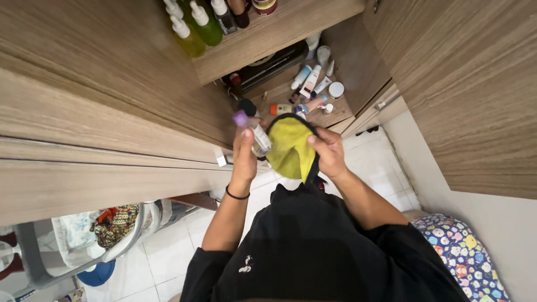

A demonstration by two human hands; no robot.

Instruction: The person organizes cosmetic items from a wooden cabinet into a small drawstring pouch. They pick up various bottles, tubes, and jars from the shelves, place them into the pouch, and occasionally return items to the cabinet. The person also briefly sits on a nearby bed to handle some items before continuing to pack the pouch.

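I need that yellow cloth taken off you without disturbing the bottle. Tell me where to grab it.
Grip the yellow cloth by its hanging lower corner, coming from below. The right hand pinches its upper right edge, and the left hand holds the purple-capped bottle against its left side, so only the bottom hangs free.

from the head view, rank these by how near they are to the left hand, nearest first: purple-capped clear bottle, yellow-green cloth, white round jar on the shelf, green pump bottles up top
1. Purple-capped clear bottle: held in the left hand.
2. Yellow-green cloth: just to its right, held by the right hand.
3. White round jar: lower shelf, up and right.
4. Green pump bottles: top shelf, farthest up in the picture.
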